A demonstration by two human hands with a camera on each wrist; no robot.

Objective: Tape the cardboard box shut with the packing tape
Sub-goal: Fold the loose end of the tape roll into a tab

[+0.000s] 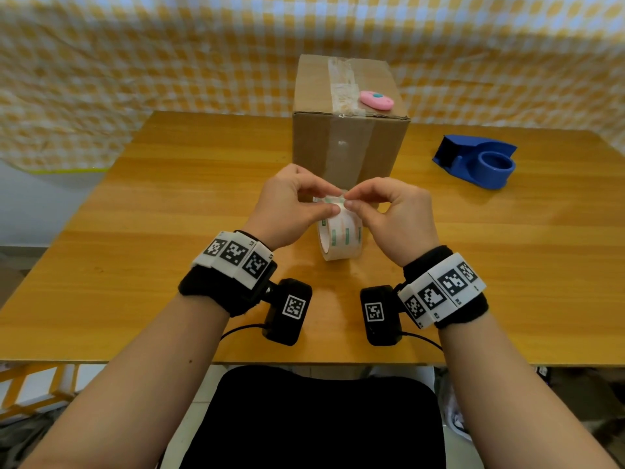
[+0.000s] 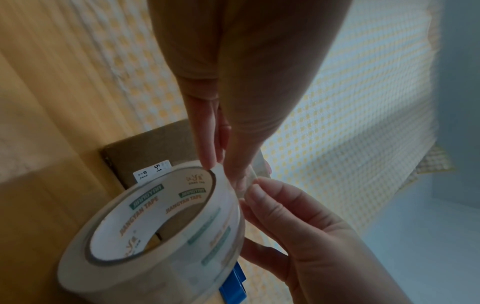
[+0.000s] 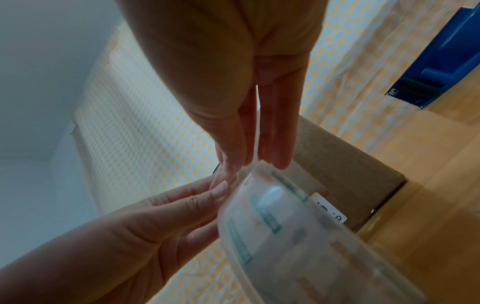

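Presently the roll of packing tape (image 1: 341, 236), glossy clear film on a green-printed core, stands on edge on the wooden table (image 1: 169, 211) just before the brown cardboard box (image 1: 350, 143). The left hand (image 1: 287, 206) and right hand (image 1: 394, 211) pinch at its upper rim, apparently at the loose end. Checked yellow cloth (image 1: 135, 62) hangs behind.

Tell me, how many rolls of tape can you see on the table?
1. The roll stands on edge near the table's front, both hands picking at its top. The blue dispenser at right looks empty. Any behind the box would be hidden.
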